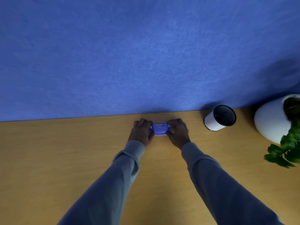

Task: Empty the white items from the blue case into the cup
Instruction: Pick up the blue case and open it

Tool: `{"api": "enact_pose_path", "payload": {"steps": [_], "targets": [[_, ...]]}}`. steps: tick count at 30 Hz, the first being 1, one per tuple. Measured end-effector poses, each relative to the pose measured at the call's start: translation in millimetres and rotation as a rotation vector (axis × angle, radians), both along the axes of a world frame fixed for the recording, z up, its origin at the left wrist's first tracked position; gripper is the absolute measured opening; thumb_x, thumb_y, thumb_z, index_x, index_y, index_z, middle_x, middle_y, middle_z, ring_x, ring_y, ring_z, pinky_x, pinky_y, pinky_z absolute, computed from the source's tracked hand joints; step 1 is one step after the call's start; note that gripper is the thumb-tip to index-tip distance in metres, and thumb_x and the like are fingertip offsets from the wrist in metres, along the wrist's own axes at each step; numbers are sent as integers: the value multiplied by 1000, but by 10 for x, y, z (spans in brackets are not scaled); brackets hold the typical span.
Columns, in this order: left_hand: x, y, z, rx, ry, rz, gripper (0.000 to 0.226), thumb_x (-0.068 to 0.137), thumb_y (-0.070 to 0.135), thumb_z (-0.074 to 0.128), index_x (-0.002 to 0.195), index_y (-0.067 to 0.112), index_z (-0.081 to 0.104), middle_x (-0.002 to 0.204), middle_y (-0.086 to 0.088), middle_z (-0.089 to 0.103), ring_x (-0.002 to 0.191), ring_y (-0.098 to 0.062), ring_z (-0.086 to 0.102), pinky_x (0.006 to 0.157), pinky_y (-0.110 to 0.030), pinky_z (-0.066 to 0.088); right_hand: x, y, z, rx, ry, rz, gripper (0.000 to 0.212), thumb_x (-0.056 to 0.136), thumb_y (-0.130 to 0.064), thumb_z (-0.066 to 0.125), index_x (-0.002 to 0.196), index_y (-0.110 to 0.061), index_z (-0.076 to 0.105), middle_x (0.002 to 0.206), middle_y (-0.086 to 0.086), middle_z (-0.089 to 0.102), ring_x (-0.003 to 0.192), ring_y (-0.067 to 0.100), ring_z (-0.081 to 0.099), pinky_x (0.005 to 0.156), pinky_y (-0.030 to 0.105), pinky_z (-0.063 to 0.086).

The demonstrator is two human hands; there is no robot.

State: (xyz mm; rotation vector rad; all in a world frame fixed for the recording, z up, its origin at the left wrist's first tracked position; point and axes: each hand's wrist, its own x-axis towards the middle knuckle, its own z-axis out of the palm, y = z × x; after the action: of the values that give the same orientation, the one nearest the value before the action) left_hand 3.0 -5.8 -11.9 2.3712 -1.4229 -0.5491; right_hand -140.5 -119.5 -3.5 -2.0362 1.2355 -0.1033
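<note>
A small blue case (159,129) sits on the wooden table (65,151) near the blue wall. My left hand (141,131) grips its left end and my right hand (177,132) grips its right end, fingers curled around the sides. The lid looks closed; no white items show. A white cup (215,122) with a dark inside stands to the right of the case, close to the wall and apart from my hands.
A blue felt wall (146,54) rises right behind the case. A large white plant pot (269,120) with green leaves (287,150) stands at the far right, beside the cup.
</note>
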Motion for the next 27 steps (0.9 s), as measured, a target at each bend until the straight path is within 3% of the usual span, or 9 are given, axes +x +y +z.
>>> {"api": "enact_pose_path", "payload": {"steps": [4, 9, 11, 15, 18, 21, 24, 27], "targets": [[-9, 42, 59, -55, 19, 28, 41, 85, 27, 64, 123, 14, 61, 123, -10, 56, 115, -34, 50, 99, -37, 41, -4, 35, 104, 17, -94, -22, 38, 80, -8, 77, 116, -16, 68, 125, 7, 58, 116, 29, 59, 98, 52, 50], [-49, 199, 278, -232, 119, 102, 43, 84, 22, 70, 124, 9, 63, 127, -11, 64, 110, -34, 58, 91, -29, 41, -59, 70, 352, -23, -243, -19, 35, 80, -4, 78, 114, -9, 71, 118, 9, 59, 101, 21, 63, 82, 24, 53], [-77, 273, 388, -308, 141, 120, 44, 83, 22, 70, 125, 10, 64, 125, -9, 68, 110, -33, 61, 90, -28, 42, -90, 101, 461, 20, -299, -24, 34, 81, -6, 79, 113, -13, 70, 119, 8, 57, 100, 21, 63, 82, 21, 53], [-129, 399, 709, -421, 174, 143, 44, 80, 29, 69, 122, 17, 66, 113, -4, 73, 101, -28, 66, 79, -36, 57, -160, 182, 765, 122, -411, -52, 34, 82, -8, 78, 114, -18, 70, 123, 6, 58, 104, 20, 65, 91, 34, 58], [-154, 505, 936, -466, 192, 151, 44, 78, 38, 69, 119, 23, 66, 105, 0, 75, 93, -20, 70, 73, -27, 55, -218, 290, 1026, 282, -528, -133, 37, 82, 0, 75, 114, -18, 71, 120, 10, 64, 105, 29, 68, 92, 45, 59], [-197, 615, 1074, -495, 213, 148, 45, 76, 43, 64, 117, 23, 65, 103, 2, 76, 97, -11, 70, 67, -26, 57, -279, 454, 1216, 466, -649, -193, 36, 83, 4, 73, 115, -13, 71, 113, 13, 67, 101, 32, 68, 86, 42, 62], [-277, 746, 1114, -525, 254, 154, 39, 78, 31, 72, 115, 21, 65, 101, 10, 74, 94, -6, 70, 64, -21, 56, -326, 644, 1320, 567, -738, -244, 35, 85, 8, 70, 118, -2, 67, 111, 16, 66, 101, 26, 65, 83, 37, 62], [-380, 888, 1127, -547, 333, 203, 38, 77, 26, 76, 114, 24, 66, 98, 16, 71, 90, -1, 69, 65, -23, 58, -369, 802, 1357, 629, -770, -293, 35, 86, 10, 68, 119, -1, 66, 113, 18, 64, 107, 31, 65, 89, 41, 61]]}}
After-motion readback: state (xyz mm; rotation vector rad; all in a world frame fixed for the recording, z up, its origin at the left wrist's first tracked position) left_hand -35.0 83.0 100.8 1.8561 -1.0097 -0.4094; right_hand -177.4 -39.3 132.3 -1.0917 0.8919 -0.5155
